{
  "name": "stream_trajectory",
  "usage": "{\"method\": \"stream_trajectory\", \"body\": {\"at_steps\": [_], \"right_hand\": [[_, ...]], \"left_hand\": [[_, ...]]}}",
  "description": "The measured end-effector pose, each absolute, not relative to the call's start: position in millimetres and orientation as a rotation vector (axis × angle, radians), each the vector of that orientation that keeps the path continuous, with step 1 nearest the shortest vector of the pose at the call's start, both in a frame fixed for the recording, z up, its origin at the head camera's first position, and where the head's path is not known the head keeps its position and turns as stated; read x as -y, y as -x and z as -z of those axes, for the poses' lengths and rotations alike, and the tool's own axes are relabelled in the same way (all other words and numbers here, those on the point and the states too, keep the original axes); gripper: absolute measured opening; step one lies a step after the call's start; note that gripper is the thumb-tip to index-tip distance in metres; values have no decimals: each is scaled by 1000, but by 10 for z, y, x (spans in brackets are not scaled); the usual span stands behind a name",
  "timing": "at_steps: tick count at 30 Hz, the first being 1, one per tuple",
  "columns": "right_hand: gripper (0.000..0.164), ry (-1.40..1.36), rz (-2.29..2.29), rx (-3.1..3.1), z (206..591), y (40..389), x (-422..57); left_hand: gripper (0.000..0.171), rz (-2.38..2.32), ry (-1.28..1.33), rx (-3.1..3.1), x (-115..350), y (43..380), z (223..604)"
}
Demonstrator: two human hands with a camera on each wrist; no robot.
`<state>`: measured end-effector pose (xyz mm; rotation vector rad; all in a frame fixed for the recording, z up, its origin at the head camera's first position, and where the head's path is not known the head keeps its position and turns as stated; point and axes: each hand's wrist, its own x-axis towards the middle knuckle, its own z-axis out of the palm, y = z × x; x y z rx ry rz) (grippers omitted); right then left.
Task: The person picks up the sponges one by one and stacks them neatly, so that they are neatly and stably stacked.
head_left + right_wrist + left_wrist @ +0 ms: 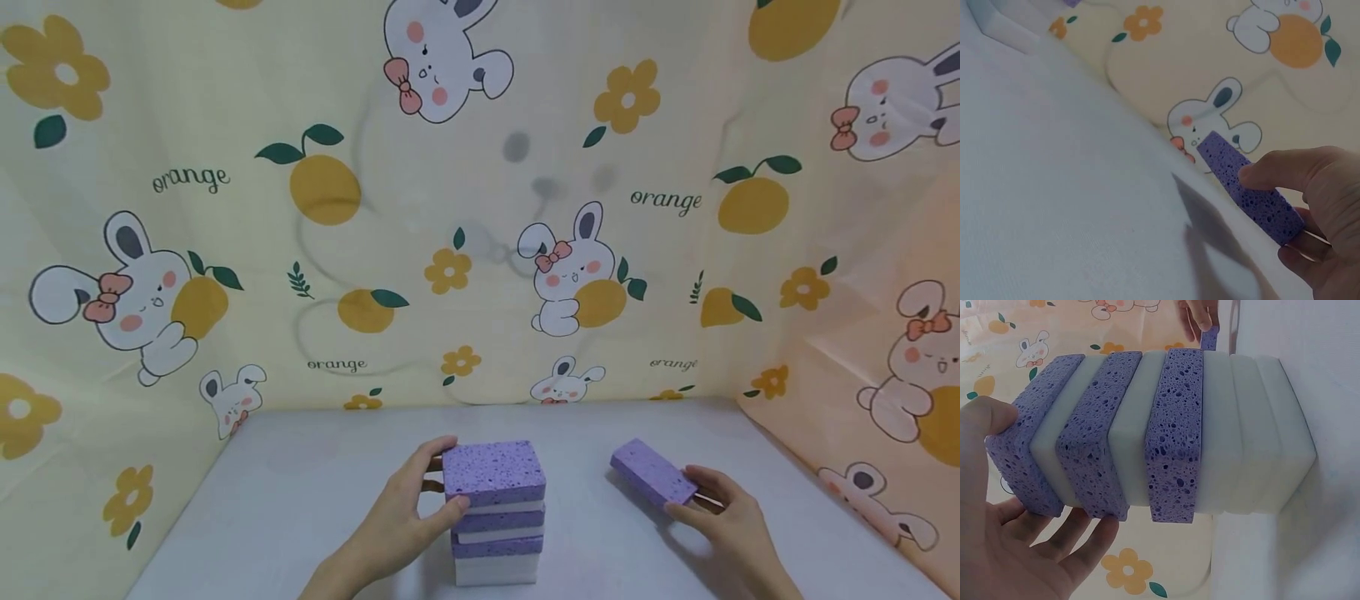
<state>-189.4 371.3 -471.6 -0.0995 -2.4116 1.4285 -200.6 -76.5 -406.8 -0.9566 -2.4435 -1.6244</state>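
A stack of sponges stands upright on the table, its upper layers alternating purple and white above several white blocks (1254,437) at the bottom. My left hand (405,508) grips the top purple sponge (495,468), thumb on the near side and fingers at the far side. In the left wrist view, the fingertips (1107,532) also reach the second purple sponge (1094,434). To the right, my right hand (727,517) pinches another purple sponge (651,471) by one end. That sponge is held above the table, with its shadow below, apart from the stack.
The white tabletop (300,492) runs back to a cream cloth backdrop (487,317) printed with rabbits, oranges and flowers. Cloth also rises along the left and right sides of the table.
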Motion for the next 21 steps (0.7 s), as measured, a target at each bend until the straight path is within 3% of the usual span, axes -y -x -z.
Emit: {"method": "stream_trajectory", "body": {"at_steps": [21], "right_hand": [[68, -40, -1310, 2400, 4634, 1801, -3470]], "left_hand": [[66, 1591, 957, 2440, 775, 2006, 4066]]}}
